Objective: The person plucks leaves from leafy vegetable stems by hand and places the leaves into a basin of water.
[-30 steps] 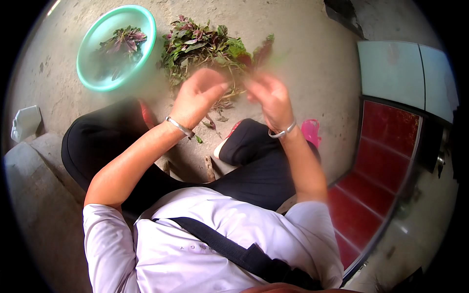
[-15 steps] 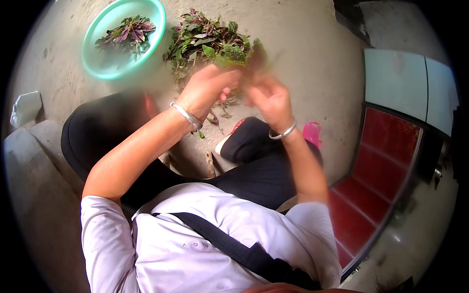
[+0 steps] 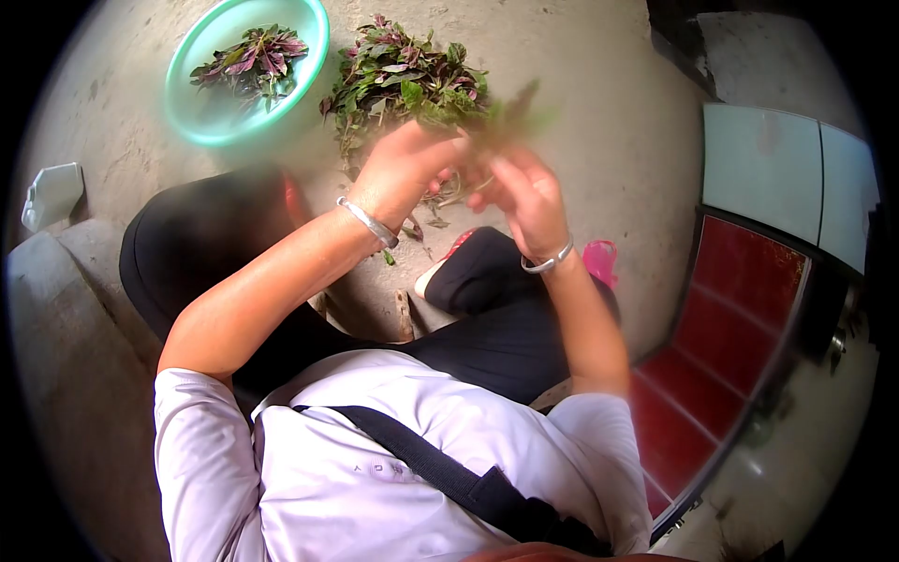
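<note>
Both hands meet over the floor at a blurred sprig of amaranth greens [image 3: 517, 114]. My left hand [image 3: 410, 170], closed with its fingertips curled in, grips the sprig's lower end. From the other side, my right hand [image 3: 530, 195] pinches at the same stem; its thumb and fingertips are close together, and the exact contact is smeared. Just beyond the hands lies a heap of green and purple amaranth [image 3: 403, 80], partly hidden by the left hand. A turquoise basin [image 3: 178, 103] stands to its left with a smaller bunch of leaves [image 3: 251, 58] inside.
Bent legs in dark trousers [image 3: 506, 342] frame the concrete floor [image 3: 599, 140]. Loose leaf bits [image 3: 435, 222] lie below the hands. A pink plastic item [image 3: 600, 262] rests by the right knee. Red-tiled cabinetry [image 3: 740, 290] is at right, a white container [image 3: 51, 197] at far left.
The sprig's leafy end has swung to the right. My right hand has turned slightly and shifted a little lower. The whole view has moved slightly.
</note>
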A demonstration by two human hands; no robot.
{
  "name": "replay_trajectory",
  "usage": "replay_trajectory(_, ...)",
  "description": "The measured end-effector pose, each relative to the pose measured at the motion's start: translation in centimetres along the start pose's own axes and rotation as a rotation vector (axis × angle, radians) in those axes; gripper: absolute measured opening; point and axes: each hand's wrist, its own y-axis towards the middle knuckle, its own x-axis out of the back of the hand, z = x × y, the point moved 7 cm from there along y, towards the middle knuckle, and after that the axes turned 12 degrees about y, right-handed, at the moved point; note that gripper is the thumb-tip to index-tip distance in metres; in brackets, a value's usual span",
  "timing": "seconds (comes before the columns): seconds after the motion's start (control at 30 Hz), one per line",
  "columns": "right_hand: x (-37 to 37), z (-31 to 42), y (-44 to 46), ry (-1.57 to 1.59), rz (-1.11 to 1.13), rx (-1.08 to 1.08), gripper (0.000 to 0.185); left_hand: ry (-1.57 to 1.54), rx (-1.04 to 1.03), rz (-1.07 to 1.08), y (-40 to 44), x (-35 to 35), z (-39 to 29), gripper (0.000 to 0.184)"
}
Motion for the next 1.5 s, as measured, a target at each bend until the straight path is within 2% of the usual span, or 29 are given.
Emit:
replay_trajectory(0.13,0.2,-0.3,0.1,0.002,0.01,-0.048,0.021,0.049,0.017,-0.009,-0.1,0.2,-0.4,0.014)
replay_trajectory(0.23,1.1,-0.6,0.3,-0.145,-0.04,-0.096,0.023,0.012,0.015,-0.148,1.1,2.7,0.2,0.014)
replay_trajectory(0.27,1.4,-0.6,0.4,-0.188,-0.044,-0.1,0.024,0.034,0.03,-0.231,1.8,4.8,0.5,0.015)
replay_trajectory(0.37,3.2,-0.6,0.9,-0.244,-0.095,-0.086,0.023,-0.015,-0.125,-0.449,2.5,9.6,-2.0,0.021)
replay_trajectory(0.43,4.3,-0.4,1.1,-0.244,-0.117,-0.064,0.023,-0.047,-0.174,-0.593,2.9,14.0,-3.2,0.016)
replay_trajectory(0.5,5.2,-0.2,1.3,-0.251,-0.144,-0.049,0.023,-0.07,-0.314,-0.845,2.1,17.8,-5.1,0.028)
replay_trajectory(0.57,5.6,-0.3,1.5,-0.264,-0.156,-0.049,0.023,-0.187,-0.283,-0.932,1.5,19.4,-6.0,0.035)
replay_trajectory(0.63,6.1,-1.0,2.1,-0.292,-0.165,-0.074,0.023,-0.199,-0.244,-0.949,1.9,20.6,-5.3,0.029)
replay_trajectory(0.73,8.4,-3.9,4.7,-0.408,-0.264,-0.232,0.021,-0.23,-0.14,-0.803,2.4,17.6,-4.0,0.03)
replay_trajectory(0.83,8.8,-6.9,8.1,-0.554,-0.221,-0.31,0.02,-0.138,-0.125,-0.618,2.2,13.9,-4.6,0.033)
replay_trajectory(0.97,9.0,-11.5,14.4,-0.474,-0.275,-0.234,0.023,-0.148,-0.1,-0.44,1.6,10.3,-4.5,0.025)
replay_trajectory(1.03,9.0,-14.1,16.7,-0.395,-0.38,-0.254,0.023,-0.192,-0.067,-0.393,1.4,9.3,-4.4,0.021)
replay_trajectory(1.17,10.4,-17.7,18.9,-0.375,-0.666,-0.493,0.025,-0.242,-0.018,-0.369,1.3,8.7,-4.2,0.019)
replay_trajectory(1.23,11.8,-19.6,19.9,-0.218,-0.799,-0.382,0.021,-0.252,-0.005,-0.362,1.4,8.5,-4.3,0.018)
replay_trajectory(1.3,12.5,-20.5,20.5,-0.168,-0.785,-0.33,0.019,-0.251,-0.005,-0.342,1.3,8.2,-4.3,0.017)
replay_trajectory(1.4,12.9,-19.0,19.8,-0.242,-0.812,-0.231,0.018,-0.254,-0.004,-0.35,1.2,8.2,-4.5,0.016)
replay_trajectory(1.43,11.4,-16.8,18.5,-0.243,-0.727,-0.162,0.017,-0.255,-0.008,-0.349,1.2,8.1,-4.5,0.016)
replay_trajectory(1.5,10.5,-14.7,16.7,-0.211,-0.637,-0.154,0.016,-0.254,-0.022,-0.357,1.1,8.4,-4.7,0.016)
